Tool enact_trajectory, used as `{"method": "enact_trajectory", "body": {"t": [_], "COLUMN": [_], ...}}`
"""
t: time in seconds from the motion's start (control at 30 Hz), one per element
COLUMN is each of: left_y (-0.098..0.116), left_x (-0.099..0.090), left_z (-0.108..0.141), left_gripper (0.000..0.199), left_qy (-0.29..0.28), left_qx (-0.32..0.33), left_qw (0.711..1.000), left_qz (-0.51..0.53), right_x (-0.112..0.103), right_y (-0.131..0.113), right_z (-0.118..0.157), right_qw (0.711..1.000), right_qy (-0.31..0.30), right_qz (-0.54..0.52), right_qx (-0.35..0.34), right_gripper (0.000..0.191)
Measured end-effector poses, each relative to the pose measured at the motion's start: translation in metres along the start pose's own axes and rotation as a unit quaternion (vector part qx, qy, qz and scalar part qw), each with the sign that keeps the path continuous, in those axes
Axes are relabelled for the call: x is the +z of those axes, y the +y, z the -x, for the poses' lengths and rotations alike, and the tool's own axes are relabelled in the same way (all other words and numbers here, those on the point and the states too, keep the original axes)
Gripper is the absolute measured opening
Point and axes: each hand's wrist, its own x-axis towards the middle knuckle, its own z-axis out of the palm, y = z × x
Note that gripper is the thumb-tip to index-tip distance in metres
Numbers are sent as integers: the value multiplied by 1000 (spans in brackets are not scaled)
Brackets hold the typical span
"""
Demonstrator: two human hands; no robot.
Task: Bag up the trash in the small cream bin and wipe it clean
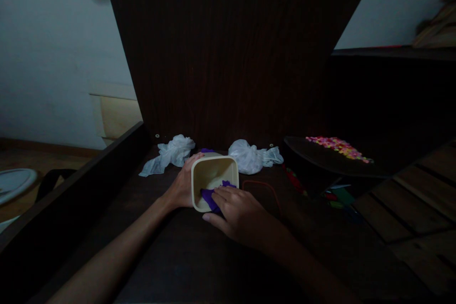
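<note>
The left hand [184,185] gripped a cream, square-mouthed plastic container [204,174]; the right hand [238,209], thumb spread, pressed purple fabric cloth [209,198] already inside, remaining wiping undeterminable.

Crumpled white bags [246,157], pink-and-yellow pieces [337,146] on dark shelf [308,156]

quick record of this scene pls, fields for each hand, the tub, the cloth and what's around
left hand: grip on the outer left side of the cream container
right hand: fingers over the purple cloth at the container's mouth
container state: tipped, opening toward the camera
cloth position: partly inside, against the lower wall, partly covered by fingers
behind: two white plastic bundles, one each side of the container
right side: small bright-coloured pieces on a dark shelf
lighting: dim
</note>
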Motion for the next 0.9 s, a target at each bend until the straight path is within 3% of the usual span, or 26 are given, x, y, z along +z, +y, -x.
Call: {"method": "enact_trajectory", "body": {"t": [0.13, 0.37, 0.73, 0.9], "left_y": [-1, -2, 2, 5], "left_x": [0, 1, -1, -2], "left_z": [0, 1, 2, 3], "left_gripper": [134, 134, 134, 133], "left_qy": [0, 1, -20, -12], "left_qx": [-10, -9, -29, -32], "left_qw": [1000, 1000, 999, 999], "left_qz": [9, 24, 9, 22], "right_x": [3, 7, 3, 5], "right_y": [1, -2, -12, -9], "right_z": [1, 1, -3, -8], "right_qw": [998, 997, 998, 997], "right_qy": [-24, -50, -35, -57], "right_qz": [35, 43, -18, -29], "right_qx": [-35, -42, -49, -40], "right_gripper": [59, 49, 47, 47]}}
